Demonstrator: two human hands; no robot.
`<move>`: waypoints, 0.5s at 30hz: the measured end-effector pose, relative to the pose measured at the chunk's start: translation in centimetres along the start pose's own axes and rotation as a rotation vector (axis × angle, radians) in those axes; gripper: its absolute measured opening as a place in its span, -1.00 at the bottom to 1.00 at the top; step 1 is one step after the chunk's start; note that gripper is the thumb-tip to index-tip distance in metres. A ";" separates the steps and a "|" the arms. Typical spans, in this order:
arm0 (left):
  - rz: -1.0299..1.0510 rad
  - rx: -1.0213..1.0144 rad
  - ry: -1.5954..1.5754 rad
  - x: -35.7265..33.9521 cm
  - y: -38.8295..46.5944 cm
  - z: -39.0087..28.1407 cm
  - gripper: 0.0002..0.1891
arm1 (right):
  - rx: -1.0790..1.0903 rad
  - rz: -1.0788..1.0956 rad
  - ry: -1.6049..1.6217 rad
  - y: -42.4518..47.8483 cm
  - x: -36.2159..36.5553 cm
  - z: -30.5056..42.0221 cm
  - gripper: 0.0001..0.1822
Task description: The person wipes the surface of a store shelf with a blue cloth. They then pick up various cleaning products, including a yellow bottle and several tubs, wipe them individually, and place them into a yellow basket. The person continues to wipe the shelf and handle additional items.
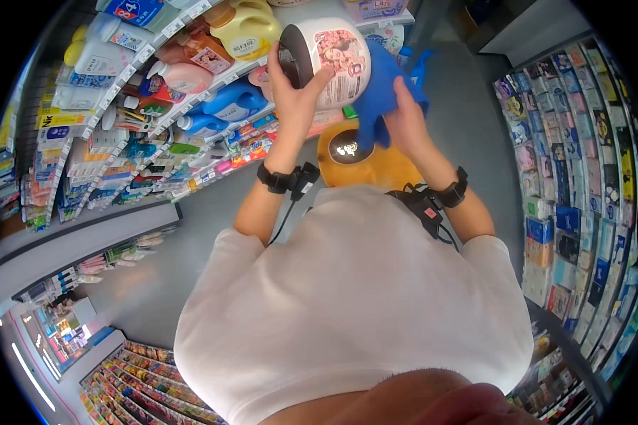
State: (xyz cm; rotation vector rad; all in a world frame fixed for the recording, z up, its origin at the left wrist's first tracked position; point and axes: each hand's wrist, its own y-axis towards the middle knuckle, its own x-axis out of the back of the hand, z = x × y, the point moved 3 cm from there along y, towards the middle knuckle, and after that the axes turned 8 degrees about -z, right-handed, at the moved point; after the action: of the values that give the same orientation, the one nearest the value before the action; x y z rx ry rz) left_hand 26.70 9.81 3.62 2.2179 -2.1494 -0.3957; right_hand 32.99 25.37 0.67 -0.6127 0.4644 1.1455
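Observation:
My left hand (296, 94) grips a large white plastic bottle (345, 87) by its dark end, thumb across the label side. The bottle is tilted on its side and carries a pink picture label with printing. In my right hand (408, 119) is a blue cloth (377, 90), bunched and hanging in loose folds. Part of it lies against the bottle's right end, which it hides. Both are held up in front of the shelf. Below them is a yellow rounded object (375, 170) with a glossy dark oval panel.
Shelves on the left hold a yellow jug (244, 32), a pink pump bottle (183, 78), blue detergent jugs (234, 103) and several boxes. A display rack (579, 175) of packets lines the right side. Grey floor (462, 101) lies between them. Black straps with cables circle both wrists.

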 end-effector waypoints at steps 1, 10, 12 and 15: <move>-0.012 -0.079 0.129 0.2 0.6 0.8 0.00 | 0.000 -0.005 -0.009 -0.8 -0.3 0.9 -0.55; 0.067 -0.131 0.335 -1.6 1.4 3.7 -0.04 | 0.846 0.129 -1.386 5.9 -4.3 3.2 -0.57; 0.147 -0.189 0.449 -1.9 0.6 2.7 -0.05 | 0.894 0.248 -1.367 8.7 -3.0 4.8 -0.58; 0.272 -0.470 0.568 -2.2 -0.9 0.1 -0.09 | 0.140 0.254 -0.732 11.2 -1.1 5.9 -0.56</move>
State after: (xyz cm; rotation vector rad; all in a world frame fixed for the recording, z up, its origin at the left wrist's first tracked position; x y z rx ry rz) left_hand 27.49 12.03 3.72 1.5257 -1.7818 -0.1944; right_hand 22.29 31.66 3.45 0.0139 -0.0137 1.4670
